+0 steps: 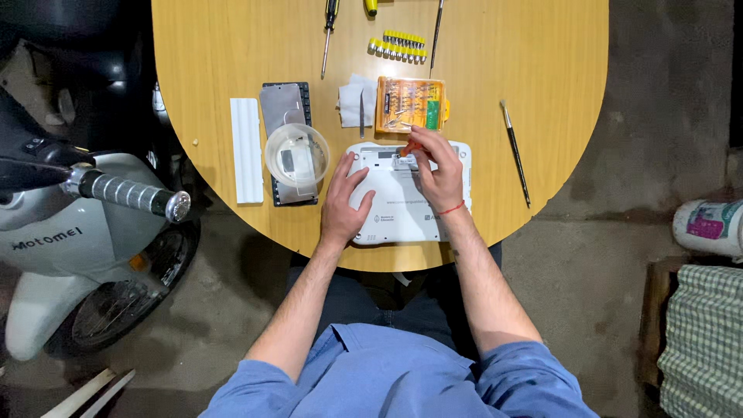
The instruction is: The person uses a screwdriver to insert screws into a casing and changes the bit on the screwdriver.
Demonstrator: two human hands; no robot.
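A small white laptop (402, 213) lies bottom-up on the round wooden table (542, 62). My left hand (342, 200) rests flat on its left side, fingers spread. My right hand (438, 169) is closed on a small orange-handled screwdriver (411, 145), its tip down at the laptop's upper middle. An orange case of screwdriver bits (411, 104) sits just beyond the laptop.
Left of the laptop are a clear round bowl (297, 153) on a dark keyboard panel (282, 104) and a white strip (247, 149). A thin brush (515, 152) lies at right. More screwdrivers and yellow bits (397, 46) lie farther back. A scooter (85, 224) stands at left.
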